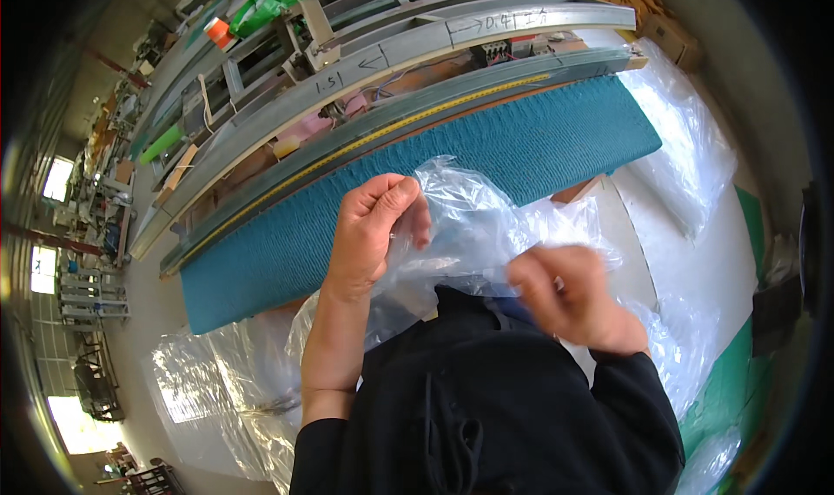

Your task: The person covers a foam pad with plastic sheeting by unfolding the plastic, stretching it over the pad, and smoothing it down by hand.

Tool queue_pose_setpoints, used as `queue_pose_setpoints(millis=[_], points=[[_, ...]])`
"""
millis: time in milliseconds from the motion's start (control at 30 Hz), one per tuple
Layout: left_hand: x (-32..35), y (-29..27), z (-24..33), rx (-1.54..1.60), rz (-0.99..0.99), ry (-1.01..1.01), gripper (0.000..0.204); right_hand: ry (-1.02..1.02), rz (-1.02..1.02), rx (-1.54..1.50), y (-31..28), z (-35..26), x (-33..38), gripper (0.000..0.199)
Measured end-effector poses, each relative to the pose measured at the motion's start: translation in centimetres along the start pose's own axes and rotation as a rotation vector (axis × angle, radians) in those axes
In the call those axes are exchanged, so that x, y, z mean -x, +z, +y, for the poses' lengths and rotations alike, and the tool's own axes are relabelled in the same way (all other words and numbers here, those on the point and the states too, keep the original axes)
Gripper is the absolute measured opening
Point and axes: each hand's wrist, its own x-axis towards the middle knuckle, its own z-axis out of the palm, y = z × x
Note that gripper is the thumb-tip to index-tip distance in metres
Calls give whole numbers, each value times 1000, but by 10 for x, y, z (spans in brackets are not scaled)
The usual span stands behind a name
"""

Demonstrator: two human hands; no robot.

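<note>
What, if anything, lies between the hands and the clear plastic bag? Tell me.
Nothing visible. The left hand and the right hand both grip the clear plastic bag directly, in front of the teal fabric.

The person wore a black top that filled the lower middle of the frame. Its fabric looked soft and matte, with loose folds across the chest. A thin black drawstring (428, 425) hung down the front at lower centre, ending in a small loop or knot. The left sleeve (323, 452) was pushed up, its cuff sitting at the lower edge of the frame, so the forearm above it was bare up to the left hand (373, 234). The right sleeve (638, 399) reached to the wrist, ending in a plain cuff just below the right hand (569, 300), which was blurred. No gloves, rings or watch showed.
</note>
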Motion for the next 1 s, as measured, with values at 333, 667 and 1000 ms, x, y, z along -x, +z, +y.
queue_pose_setpoints(millis=[333,667,1000], points=[[-1,24,-21,86,57,-195,10,487,101,-369,55,59,-20,28],[-4,-8,-32,-129,195,-147,27,462,91,-737,51,68,-26,25],[-10,-12,-44,-16,75,-209,14,514,176,-709,46,61,-22,23]])
